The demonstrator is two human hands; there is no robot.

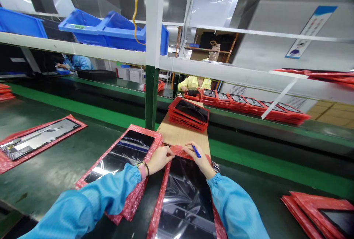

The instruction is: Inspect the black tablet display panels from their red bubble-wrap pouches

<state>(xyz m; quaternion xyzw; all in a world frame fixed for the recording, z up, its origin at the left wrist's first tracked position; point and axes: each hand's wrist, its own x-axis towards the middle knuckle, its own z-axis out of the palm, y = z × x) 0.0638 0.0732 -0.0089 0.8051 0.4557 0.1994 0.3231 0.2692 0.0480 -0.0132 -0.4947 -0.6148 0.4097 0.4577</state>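
Observation:
A black glossy panel in a red bubble-wrap sleeve (186, 198) lies lengthwise in front of me on the dark green bench (49, 172). My left hand (160, 159) is closed, pinching the sleeve's far left corner. My right hand (197, 156) rests on the far edge of the same sleeve, fingers curled around a blue pen (196, 152). Both arms wear light blue sleeves. A second sleeved panel (121, 156) lies just left, partly under my left forearm.
A wooden board (182, 135) beyond my hands carries a stack of sleeved panels (189, 113). More lie at far left (38, 139), lower right (323, 213) and in a row on the conveyor (260, 106). A green-and-white post (151, 95) stands ahead. Blue bins (110, 28) sit overhead. People work opposite.

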